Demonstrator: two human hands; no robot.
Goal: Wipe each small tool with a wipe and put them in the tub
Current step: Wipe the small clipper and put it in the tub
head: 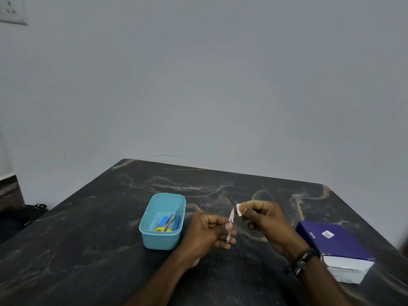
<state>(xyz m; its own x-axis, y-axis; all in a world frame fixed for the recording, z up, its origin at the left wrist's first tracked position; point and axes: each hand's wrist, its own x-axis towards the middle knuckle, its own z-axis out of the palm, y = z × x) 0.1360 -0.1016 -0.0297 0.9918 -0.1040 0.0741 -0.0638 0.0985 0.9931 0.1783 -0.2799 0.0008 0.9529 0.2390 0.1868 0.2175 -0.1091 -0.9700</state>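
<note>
Clipper (230, 221), a small metal nail tool with its lever swung up, stands pinched in the left hand (209, 230), just at 3 o'clock from the blue tub (154, 239) on the dark surface (88, 228). The right hand (262, 217) pinches a small white wipe (239, 209) near the lever tip. Judging by looks, the clipper is light, stiff and slick, with a sharp edge; holding its lower body seems best, and the limp wipe needs folding around it.
</note>
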